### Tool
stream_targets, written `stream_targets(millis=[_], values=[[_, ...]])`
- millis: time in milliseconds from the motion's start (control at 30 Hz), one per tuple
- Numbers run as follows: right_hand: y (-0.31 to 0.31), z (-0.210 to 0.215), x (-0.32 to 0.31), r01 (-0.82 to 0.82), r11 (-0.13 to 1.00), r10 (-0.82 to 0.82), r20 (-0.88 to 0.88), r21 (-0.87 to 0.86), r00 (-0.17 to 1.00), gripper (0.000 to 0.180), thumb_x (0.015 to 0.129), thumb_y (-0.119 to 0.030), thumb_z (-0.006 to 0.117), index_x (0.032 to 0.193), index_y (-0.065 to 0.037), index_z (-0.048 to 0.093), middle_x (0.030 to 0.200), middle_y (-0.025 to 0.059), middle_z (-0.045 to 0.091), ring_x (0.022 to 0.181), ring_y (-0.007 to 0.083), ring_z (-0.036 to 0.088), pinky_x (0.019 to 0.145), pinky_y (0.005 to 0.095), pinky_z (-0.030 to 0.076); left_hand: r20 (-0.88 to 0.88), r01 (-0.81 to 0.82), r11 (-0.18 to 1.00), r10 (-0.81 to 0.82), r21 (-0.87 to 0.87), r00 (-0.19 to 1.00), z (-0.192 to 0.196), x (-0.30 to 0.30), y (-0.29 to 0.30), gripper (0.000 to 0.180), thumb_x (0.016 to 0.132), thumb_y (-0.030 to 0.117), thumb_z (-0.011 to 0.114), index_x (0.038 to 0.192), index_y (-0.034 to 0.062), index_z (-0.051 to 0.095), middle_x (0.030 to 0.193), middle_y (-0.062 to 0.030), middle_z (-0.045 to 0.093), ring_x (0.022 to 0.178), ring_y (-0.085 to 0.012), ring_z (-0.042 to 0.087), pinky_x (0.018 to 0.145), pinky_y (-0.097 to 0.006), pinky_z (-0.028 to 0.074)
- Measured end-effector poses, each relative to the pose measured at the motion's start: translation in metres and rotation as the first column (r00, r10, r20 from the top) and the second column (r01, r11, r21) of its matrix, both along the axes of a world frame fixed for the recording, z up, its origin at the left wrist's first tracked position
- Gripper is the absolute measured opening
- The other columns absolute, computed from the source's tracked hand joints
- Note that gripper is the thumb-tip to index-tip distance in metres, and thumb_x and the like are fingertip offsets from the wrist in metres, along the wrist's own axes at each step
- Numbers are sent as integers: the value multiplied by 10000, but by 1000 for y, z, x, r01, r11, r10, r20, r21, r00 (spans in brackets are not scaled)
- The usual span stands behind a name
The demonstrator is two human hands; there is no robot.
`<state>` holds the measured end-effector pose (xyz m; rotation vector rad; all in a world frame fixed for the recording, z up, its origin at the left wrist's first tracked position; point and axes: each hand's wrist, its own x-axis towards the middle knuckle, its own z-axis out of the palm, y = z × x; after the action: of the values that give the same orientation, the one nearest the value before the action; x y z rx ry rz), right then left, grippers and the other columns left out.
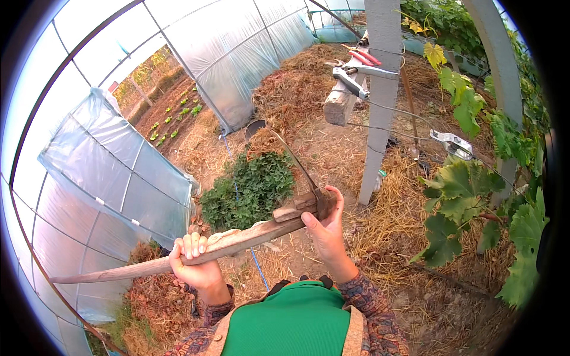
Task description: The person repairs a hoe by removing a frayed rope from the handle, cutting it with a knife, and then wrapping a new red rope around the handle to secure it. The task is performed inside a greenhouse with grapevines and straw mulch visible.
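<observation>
My left hand [195, 266] grips the long wooden handle [237, 240] of a scythe, held roughly level in front of my chest. My right hand [323, 222] holds the handle's far end, where a small wooden block [295, 209] and the metal blade joint sit. The thin curved blade [291, 155] runs away from me, up toward a heap of dry straw. A patch of green leafy plants [252, 188] lies on the ground just beyond the handle.
Plastic greenhouse sheeting [113, 172] stands at the left and back. A grey post [380, 101] rises just right of the blade, with pruning shears [353, 80] on a block and wires with a metal tensioner [452, 143]. Grape vines [469, 196] fill the right.
</observation>
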<state>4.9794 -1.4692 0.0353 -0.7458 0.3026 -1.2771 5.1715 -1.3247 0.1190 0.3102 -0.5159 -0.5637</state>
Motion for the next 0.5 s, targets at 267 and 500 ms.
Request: stream_targets(millis=[267, 500], values=[[-9, -4, 0, 13, 999, -18, 95, 50, 995, 736, 883, -36, 744, 1442, -168, 284, 1286, 89, 514, 1156, 212, 574, 990, 382, 493, -212, 200, 980, -200, -20, 957, -31, 10, -14, 267, 925, 90, 507, 684, 100, 393, 673, -22, 395, 689, -151, 436, 714, -305, 411], [-6, 30, -14, 13, 1000, -13, 81, -8, 997, 646, 927, -43, 679, 1444, -90, 295, 1274, 148, 563, 1095, 307, 649, 987, 458, 522, -467, 335, 941, -279, 41, 839, -82, 7, -25, 200, 875, 69, 562, 700, 76, 467, 732, -47, 502, 756, -185, 492, 926, -345, 422]])
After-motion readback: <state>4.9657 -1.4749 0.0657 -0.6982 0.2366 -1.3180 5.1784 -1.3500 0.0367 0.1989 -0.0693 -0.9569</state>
